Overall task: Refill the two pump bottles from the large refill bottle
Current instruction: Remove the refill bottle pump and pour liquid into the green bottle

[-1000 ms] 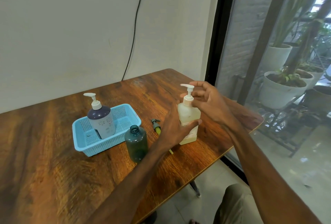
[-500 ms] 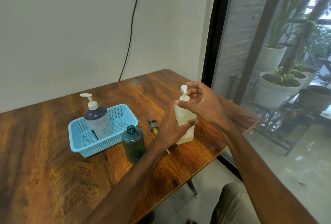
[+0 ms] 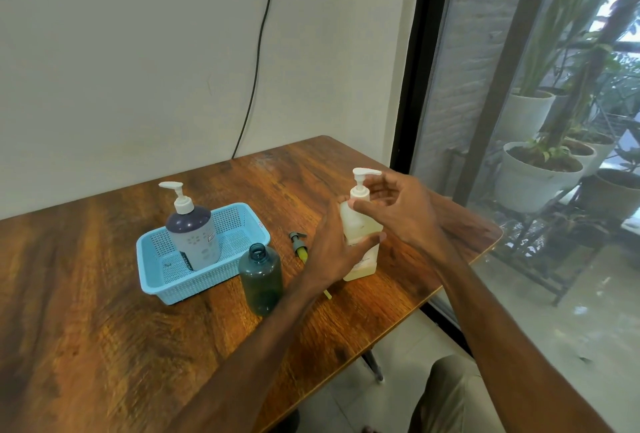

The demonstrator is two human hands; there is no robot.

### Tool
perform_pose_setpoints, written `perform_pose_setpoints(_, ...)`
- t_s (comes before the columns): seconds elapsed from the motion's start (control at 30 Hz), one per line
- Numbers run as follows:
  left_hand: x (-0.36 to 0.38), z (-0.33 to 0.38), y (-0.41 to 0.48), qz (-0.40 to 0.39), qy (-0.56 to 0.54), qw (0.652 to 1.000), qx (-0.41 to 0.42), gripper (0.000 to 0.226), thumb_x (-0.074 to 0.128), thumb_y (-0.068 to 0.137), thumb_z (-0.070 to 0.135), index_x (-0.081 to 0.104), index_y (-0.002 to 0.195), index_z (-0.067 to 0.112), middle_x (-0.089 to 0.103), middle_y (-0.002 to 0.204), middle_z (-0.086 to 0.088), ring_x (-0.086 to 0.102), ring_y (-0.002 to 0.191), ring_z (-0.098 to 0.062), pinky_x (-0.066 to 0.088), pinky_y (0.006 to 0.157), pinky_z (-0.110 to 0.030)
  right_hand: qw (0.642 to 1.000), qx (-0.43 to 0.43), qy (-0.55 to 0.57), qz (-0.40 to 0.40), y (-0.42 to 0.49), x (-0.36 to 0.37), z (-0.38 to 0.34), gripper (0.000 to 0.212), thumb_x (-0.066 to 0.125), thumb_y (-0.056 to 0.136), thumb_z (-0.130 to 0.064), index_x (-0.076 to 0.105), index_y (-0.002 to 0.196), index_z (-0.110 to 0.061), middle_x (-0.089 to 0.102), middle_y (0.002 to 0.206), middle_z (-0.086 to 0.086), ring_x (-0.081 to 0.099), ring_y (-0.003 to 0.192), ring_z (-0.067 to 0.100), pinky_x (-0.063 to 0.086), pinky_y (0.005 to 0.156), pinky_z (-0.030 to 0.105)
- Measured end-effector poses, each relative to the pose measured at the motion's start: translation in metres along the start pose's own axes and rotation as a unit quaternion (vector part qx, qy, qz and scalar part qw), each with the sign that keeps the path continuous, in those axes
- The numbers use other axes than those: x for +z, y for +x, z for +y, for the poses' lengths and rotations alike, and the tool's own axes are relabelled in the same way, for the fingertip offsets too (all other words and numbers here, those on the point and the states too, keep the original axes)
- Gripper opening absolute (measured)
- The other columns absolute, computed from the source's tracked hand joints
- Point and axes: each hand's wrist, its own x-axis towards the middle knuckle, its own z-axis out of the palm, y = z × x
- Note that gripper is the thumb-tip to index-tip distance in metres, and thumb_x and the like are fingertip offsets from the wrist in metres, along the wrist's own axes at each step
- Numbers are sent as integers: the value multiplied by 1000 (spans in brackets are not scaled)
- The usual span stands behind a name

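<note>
Cream pump bottle stands upright near the right edge of the surface, left grip wrapped round its body, right grip pinching the pump collar. If the left loosens while the collar twists, I reckon the bottle could spin or tip toward that edge. The open teal bottle beside the forearm might get knocked.

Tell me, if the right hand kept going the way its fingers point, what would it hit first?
Probably the white pump of the pale bottle: the right hand looks nearly on it, though depth is unclear.
</note>
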Motion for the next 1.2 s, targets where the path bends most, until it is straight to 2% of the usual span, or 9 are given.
perform_pose_setpoints(0.2,-2,1,2,-3,0,1000,-2,90,80,73,68,26,141,44,54,137,9,58,120,-13,60,96,-40,998,-41,10,38,0,-8,-16,35,86,78,-28,74,111,-29,72,102,-19,70,92,-3,61,84,27)
perform_pose_setpoints(0.3,-2,3,1,-6,2,1000,4,89,83,76,61,26,142,42,51,137,10,57,121,-12,59,96,-37,995,-71,10,69,9,-18,-31,35,85,81,-28,76,114,-21,75,105,-13,71,93,-1,60,82,24)
perform_pose_setpoints(0.4,-2,3,1,-5,3,1000,8,90,84,75,60,26,141,42,49,139,10,55,123,-13,59,97,-37,993,-86,16,84,17,-25,-42,34,84,82,-29,76,114,-21,74,103,-14,70,91,-2,60,81,22)
perform_pose_setpoints(0.63,-2,5,0,-3,5,1000,2,90,84,74,61,26,141,44,48,139,10,54,124,-13,58,95,-34,991,-92,73,59,29,-43,-58,36,87,79,-29,77,112,-17,78,106,-6,74,96,9,61,90,37)
perform_pose_setpoints(0.77,-2,6,-1,-3,4,1000,2,90,86,77,54,26,143,40,47,139,10,53,123,-12,57,92,-29,994,-85,47,46,28,-42,-58,34,87,79,-31,78,109,-20,78,104,-9,74,95,8,61,90,37)
perform_pose_setpoints(0.93,-3,6,-1,-5,1,1000,-1,91,86,77,54,26,143,40,48,139,9,53,124,-12,56,91,-26,993,-87,7,77,25,-38,-61,36,87,77,-33,79,109,-20,77,101,-12,73,90,1,61,84,28)
perform_pose_setpoints(1.03,-3,5,0,-4,0,1000,-1,90,85,76,56,26,141,42,48,139,10,54,124,-13,57,94,-30,991,-94,-3,96,23,-37,-65,37,87,77,-33,78,110,-19,76,101,-13,72,89,-1,61,80,23)
perform_pose_setpoints(1.2,-3,5,0,-5,3,1000,-4,91,85,75,58,26,141,43,49,140,9,55,125,-15,60,96,-35,987,-88,-5,134,22,-38,-72,34,88,76,-32,79,107,-21,75,98,-16,71,87,-2,60,78,22)
